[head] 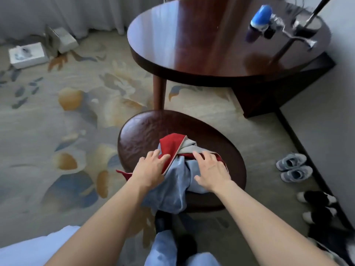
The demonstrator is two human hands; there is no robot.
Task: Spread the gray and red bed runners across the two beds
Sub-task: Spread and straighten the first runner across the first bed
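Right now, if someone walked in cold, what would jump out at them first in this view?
Probably the bundled gray and red bed runners heaped on the dark round stool in the middle, with the left hand and right hand laid on them. Behind stands a glossy round wooden table, and pairs of shoes line the wall at right.

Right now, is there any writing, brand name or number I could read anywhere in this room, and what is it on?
None can be read.
White boxes on the carpet: a printed picture on one lid, any lettering too blurred to read.
Blue-capped gadget on the round table: no legible label.
Gray sneakers by the wall: no logo can be made out.
Red and gray cloth under the hands: plain, no text.
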